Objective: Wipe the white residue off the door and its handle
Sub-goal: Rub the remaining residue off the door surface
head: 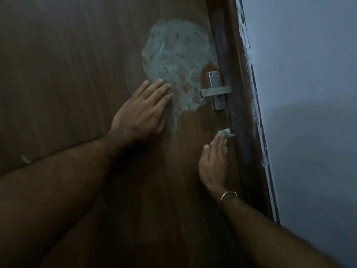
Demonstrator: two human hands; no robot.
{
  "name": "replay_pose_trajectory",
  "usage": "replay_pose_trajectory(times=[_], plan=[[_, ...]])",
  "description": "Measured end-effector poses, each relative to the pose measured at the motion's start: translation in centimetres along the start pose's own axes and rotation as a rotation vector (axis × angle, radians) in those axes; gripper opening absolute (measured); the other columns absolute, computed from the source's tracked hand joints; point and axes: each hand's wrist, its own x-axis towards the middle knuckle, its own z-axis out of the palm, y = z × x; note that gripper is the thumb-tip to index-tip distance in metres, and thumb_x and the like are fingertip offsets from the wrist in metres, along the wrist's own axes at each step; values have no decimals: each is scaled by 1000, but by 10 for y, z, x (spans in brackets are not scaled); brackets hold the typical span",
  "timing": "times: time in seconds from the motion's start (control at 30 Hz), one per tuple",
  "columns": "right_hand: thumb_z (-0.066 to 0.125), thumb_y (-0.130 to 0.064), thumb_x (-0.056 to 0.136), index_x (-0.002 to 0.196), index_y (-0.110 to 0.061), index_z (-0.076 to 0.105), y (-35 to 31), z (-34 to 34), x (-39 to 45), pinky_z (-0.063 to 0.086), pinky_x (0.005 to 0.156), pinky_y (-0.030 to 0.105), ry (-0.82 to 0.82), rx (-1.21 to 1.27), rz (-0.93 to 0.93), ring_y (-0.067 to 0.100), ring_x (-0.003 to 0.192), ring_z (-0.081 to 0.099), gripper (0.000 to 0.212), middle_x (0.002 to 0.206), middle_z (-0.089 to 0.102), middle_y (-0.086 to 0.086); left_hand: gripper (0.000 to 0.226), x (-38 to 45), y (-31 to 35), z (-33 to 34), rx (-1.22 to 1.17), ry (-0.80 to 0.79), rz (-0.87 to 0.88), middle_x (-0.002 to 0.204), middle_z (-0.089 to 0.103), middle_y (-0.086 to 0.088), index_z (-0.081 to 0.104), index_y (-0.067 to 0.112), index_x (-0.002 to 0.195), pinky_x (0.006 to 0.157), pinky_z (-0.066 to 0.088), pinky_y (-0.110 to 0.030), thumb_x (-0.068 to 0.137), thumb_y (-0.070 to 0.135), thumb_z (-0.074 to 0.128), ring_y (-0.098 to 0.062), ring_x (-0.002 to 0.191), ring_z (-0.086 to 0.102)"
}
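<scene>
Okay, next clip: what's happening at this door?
A person is working on a brown wooden door with bare hands. The left hand lies flat, fingers straight, on the edge of a large whitish smear beside the metal handle. The right hand rests lower near the door's edge, a small pale wad at its fingertips. Most of the smear remains, so the wiping looks far from done.

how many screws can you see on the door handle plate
2, side by side at the top of the metal handle plate, above the lever: one screw left, the other right. Any at the plate's lower end are too dark to tell.
</scene>
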Motion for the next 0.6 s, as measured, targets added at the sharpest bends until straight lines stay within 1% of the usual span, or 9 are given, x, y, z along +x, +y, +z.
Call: replay_pose_trajectory(times=[0.03,0.07,0.13,0.2,0.3,0.4,0.47,0.53,0.6], plan=[[28,-32,103,154,-11,-1,-3,0,1,0,123,35,12,10,41,18,151,-6,62,163,-6,7,51,0,0,0,3,-4,4,152,38,-16,44,4,141,119,20,-48,99,31,32,-30,145,27],[28,-34,103,154,-14,-3,-10,3,-6,-2,123,33,11,22,-6,17,150,-8,63,163,-8,5,51,1,0,0,5,-5,2,152,38,-16,44,4,141,119,20,-48,99,31,32,-30,145,28],[25,-39,100,154,-20,-4,-31,8,-18,-6,121,29,-71,31,-221,10,149,-11,65,163,-9,-1,51,2,1,-1,6,-4,-11,152,38,-16,44,4,141,120,19,-47,99,30,33,-30,145,28],[22,-38,99,155,-19,1,-43,5,6,-4,123,32,-97,53,-352,6,149,-9,63,163,-4,-3,50,2,2,0,2,-6,-11,152,38,-16,44,4,141,120,19,-47,99,30,34,-30,145,28],[21,-37,99,155,-16,6,-58,-4,27,6,123,40,-58,127,-187,7,149,-5,62,163,2,-1,50,0,1,2,-1,6,-4,151,39,-16,46,5,140,119,21,-47,99,30,33,-30,144,30],[29,-36,99,155,-16,5,-70,8,-18,8,123,40,-95,79,-360,8,150,-3,64,163,3,1,50,1,0,1,-10,17,-15,150,41,-16,47,4,139,118,23,-47,98,30,33,-30,143,32],[30,-36,100,156,-17,4,-78,8,-6,7,123,36,-96,86,-471,6,149,2,64,163,7,1,51,1,2,1,-26,38,-15,149,43,-16,49,4,137,117,25,-47,97,31,32,-31,141,35],[28,-36,100,156,-17,1,-88,0,32,9,122,34,-41,101,-368,7,147,12,65,163,12,0,49,0,2,4,-36,71,-19,147,45,-16,50,4,136,117,26,-46,97,30,33,-30,140,36],[30,-33,102,156,-16,3,-86,-3,39,11,123,38,-22,85,-309,11,149,12,63,163,13,2,49,0,0,4,-25,80,-37,147,45,-16,50,4,136,118,25,-46,96,29,35,-31,141,35]])
